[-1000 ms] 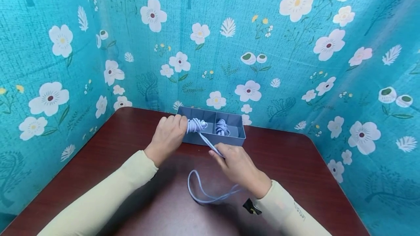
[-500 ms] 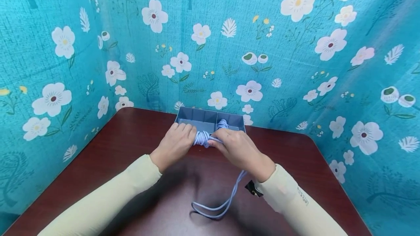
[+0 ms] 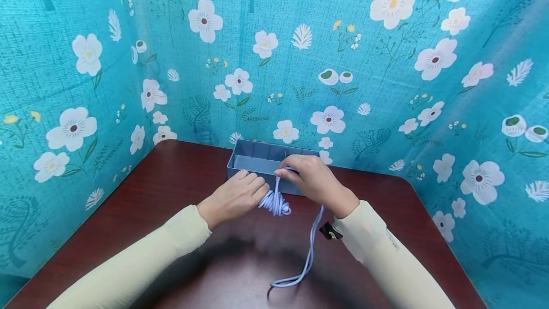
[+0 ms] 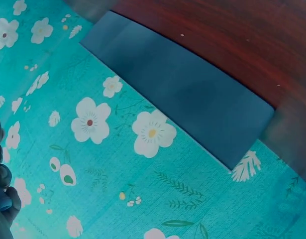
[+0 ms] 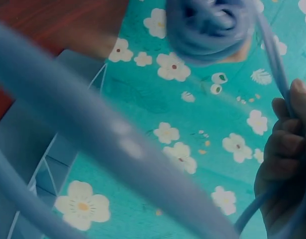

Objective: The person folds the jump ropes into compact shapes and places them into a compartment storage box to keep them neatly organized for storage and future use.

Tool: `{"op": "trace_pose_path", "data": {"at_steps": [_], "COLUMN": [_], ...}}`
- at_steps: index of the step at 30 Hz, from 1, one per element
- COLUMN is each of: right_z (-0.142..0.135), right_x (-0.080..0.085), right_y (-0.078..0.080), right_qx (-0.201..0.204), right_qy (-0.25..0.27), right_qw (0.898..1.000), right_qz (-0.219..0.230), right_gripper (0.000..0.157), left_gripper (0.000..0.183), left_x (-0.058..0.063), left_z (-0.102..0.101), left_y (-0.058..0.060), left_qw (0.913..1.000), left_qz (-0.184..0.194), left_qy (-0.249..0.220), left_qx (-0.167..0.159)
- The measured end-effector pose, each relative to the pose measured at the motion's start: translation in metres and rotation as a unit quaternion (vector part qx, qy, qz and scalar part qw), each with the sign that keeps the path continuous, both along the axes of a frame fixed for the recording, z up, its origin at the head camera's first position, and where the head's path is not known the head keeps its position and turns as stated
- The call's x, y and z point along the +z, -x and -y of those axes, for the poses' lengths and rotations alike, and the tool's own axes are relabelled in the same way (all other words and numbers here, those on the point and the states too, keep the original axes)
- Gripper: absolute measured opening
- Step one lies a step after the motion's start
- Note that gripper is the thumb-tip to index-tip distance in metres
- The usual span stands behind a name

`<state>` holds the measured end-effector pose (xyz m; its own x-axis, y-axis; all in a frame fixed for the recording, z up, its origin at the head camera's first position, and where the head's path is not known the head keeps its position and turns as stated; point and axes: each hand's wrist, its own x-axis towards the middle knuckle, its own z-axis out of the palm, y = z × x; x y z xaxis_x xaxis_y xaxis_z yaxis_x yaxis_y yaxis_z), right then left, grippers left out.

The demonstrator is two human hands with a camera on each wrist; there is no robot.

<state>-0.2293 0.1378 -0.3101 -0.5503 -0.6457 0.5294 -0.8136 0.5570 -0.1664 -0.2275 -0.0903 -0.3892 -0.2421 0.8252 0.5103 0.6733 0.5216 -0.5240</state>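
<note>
A bundle of pale blue cord, wound round and round, juts from my left hand just in front of the grey-blue box. The left fingers curl round its near end and hide that part. My right hand pinches the doubled strand that rises from the bundle. Below the right hand the loose cord tail hangs down to the table in a loop. In the right wrist view the coiled bundle appears at the top, and blurred strands cross close to the lens. Only a few left fingers show in the left wrist view.
The divided box stands at the back of the dark red table. My right hand covers its right compartment. A blue flowered cloth hangs behind and at both sides. A black tag sticks out from my right cuff.
The bundle has come down and toward me, off the front of the box. My right hand moved in to the bundle, then lifted the strand upward. The right compartment's cord has become hidden.
</note>
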Motion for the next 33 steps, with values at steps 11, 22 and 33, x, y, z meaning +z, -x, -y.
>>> {"op": "trace_pose_path", "data": {"at_steps": [11, 22, 33], "right_z": [-0.002, 0.006, 0.021], "right_x": [-0.032, -0.065, -0.096], "right_y": [0.028, 0.033, 0.022], "right_qx": [-0.002, -0.007, 0.003], "right_qy": [0.088, 0.196, 0.193], "right_qw": [0.991, 0.957, 0.952], "right_qz": [0.103, 0.216, 0.238], "right_gripper": [0.016, 0.039, 0.024], "left_gripper": [0.022, 0.019, 0.022], "left_x": [0.019, 0.026, 0.029], "left_z": [0.004, 0.009, 0.012], "left_y": [-0.003, -0.002, 0.006], "left_qw": [0.9986, 0.9971, 0.9903], "left_qz": [-0.043, -0.038, -0.047], "left_qy": [-0.021, -0.065, -0.129], "left_qx": [-0.021, -0.012, 0.023]}}
